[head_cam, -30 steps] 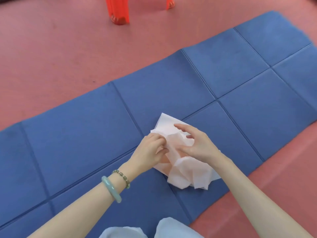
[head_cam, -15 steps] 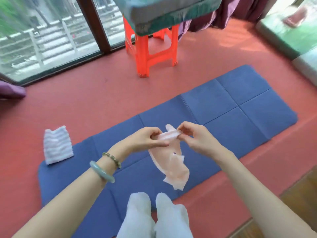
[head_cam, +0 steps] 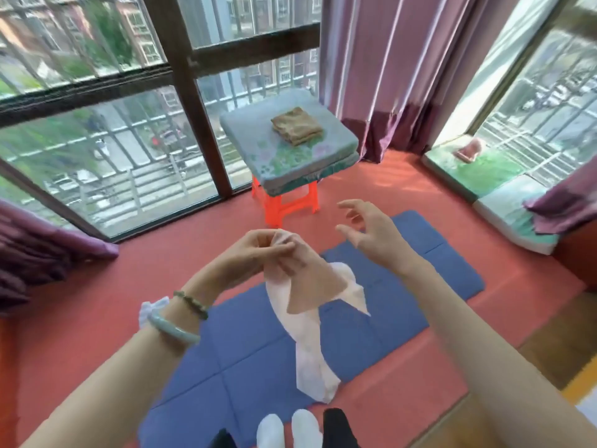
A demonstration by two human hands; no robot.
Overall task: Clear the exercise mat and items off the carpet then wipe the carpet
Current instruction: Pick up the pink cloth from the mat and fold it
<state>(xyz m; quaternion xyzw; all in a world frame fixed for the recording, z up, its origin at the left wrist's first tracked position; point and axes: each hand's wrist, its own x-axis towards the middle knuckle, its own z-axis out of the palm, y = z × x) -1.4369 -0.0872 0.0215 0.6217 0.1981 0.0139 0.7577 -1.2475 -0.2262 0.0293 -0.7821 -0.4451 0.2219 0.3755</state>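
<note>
- Head view, centre: left hand (head_cam: 255, 258) pinches the white cloth (head_cam: 310, 337) by its top; it hangs below the fingers (head_cam: 274, 252).
- Just right, right hand (head_cam: 374, 237), fingers spread, stays clear of nothing but air, apart from the cloth.

A single wide-angle view, worn on the person's head, faces forward and steeply down. The orange stool (head_cam: 284, 203) sits just above centre, with windows (head_cam: 97, 140) bending behind it. Nearer than the stool lies the blue mat (head_cam: 387, 321). Closest of all, the left hand (head_cam: 261, 250), the right hand (head_cam: 371, 234) and a pale cloth (head_cam: 310, 350) fill the middle, with white-socked feet (head_cam: 270, 430) at the bottom edge.
</note>
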